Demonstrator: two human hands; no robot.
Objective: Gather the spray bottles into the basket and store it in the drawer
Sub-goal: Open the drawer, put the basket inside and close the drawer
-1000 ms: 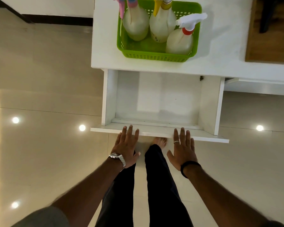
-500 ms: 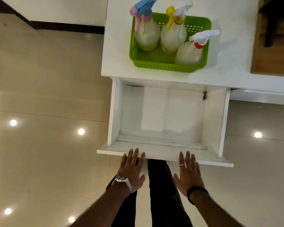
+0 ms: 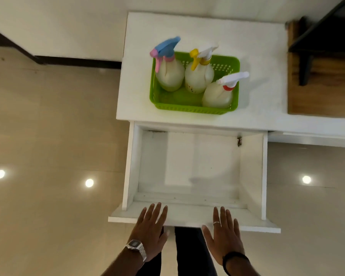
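A green basket (image 3: 189, 109) stands on the white counter (image 3: 257, 56). It holds three upright spray bottles: one with a blue and pink trigger (image 3: 168, 74), one with a yellow and white trigger (image 3: 198, 76), one with a white trigger and red collar (image 3: 217, 95). Below the counter a white drawer (image 3: 130, 168) is pulled out and holds nothing. My left hand (image 3: 150, 230) and my right hand (image 3: 224, 234) lie flat with fingers spread over the drawer's front panel, holding nothing.
A glossy beige tiled floor (image 3: 48, 136) surrounds the cabinet. A wooden surface (image 3: 323, 92) with a dark object (image 3: 323, 32) on it adjoins the counter at the right. My dark-trousered legs (image 3: 189, 251) stand just before the drawer front.
The drawer has slid further out toward me, with both hands staying at its front panel. The view has tilted, showing the whole basket and more of the counter.
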